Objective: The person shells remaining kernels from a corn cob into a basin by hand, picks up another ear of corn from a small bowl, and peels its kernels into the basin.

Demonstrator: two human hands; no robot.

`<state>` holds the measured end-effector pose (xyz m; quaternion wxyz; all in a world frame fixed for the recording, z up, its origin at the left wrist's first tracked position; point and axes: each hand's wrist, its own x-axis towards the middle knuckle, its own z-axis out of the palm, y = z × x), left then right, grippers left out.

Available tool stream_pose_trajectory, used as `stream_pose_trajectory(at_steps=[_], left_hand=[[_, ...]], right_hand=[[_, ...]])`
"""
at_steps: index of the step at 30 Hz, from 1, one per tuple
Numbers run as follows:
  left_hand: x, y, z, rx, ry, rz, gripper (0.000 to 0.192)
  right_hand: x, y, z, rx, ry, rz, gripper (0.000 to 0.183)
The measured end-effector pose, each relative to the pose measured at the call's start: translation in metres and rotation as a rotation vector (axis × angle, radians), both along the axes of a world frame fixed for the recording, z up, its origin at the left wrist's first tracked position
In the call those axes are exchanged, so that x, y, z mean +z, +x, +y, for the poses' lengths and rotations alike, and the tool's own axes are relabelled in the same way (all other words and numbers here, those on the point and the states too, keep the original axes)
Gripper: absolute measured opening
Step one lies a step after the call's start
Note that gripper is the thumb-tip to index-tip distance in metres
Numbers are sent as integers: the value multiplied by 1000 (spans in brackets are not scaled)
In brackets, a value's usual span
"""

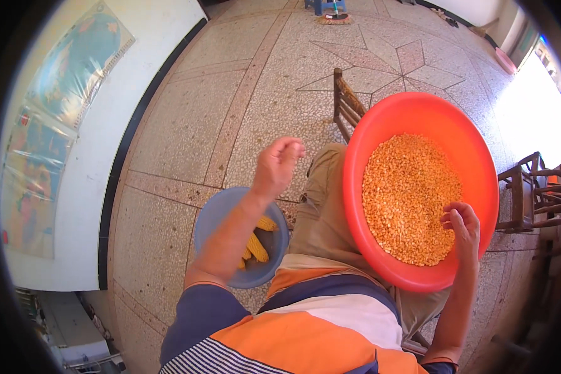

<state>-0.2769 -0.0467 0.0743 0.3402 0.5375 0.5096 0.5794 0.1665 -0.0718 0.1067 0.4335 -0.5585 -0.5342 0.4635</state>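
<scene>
My left hand (280,163) is in the air above the floor, left of my knee, slightly blurred. Its fingers are curled in against the thumb and no object shows in it. Below that forearm a blue plastic basin (210,219) sits on the floor, holding several yellow corn cobs (257,248), partly hidden by my arm. A large red plastic basin (467,140) rests on my lap, tilted, with a heap of loose corn kernels (406,196) inside. Over the right edge of that heap is my right hand (465,229), fingers bent and parted from the thumb, nothing visible between them.
A wooden chair (348,103) stands beyond my left knee, partly behind the red basin. More wooden chairs (528,191) are at the right. A broom (335,18) and a blue stool (319,5) are far ahead. On the left, posters (79,65) hang on a white wall (121,107).
</scene>
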Motion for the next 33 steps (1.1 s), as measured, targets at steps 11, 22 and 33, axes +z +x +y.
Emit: stream_pose_trajectory(at_steps=[11, 22, 33], left_hand=[[-235, -228, -196, 566, -922, 545, 34], [-250, -180, -111, 378, -1075, 652, 60], [-173, -160, -112, 479, -862, 577, 61]], right_hand=[[-45, -74, 5, 175, -233, 14, 16], [-73, -55, -6, -44, -249, 93, 18], [-44, -22, 15, 45, -282, -69, 20]])
